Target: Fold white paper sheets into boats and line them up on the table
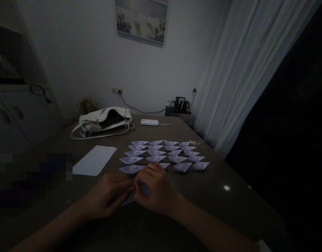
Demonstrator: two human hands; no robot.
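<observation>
My left hand (110, 196) and right hand (157, 192) pinched a piece of paper (128, 200), partly hidden by my fingers, over the counter (203, 196) before the paper boats (156, 159). It seemed light, easily creased, best held by its edges.
</observation>
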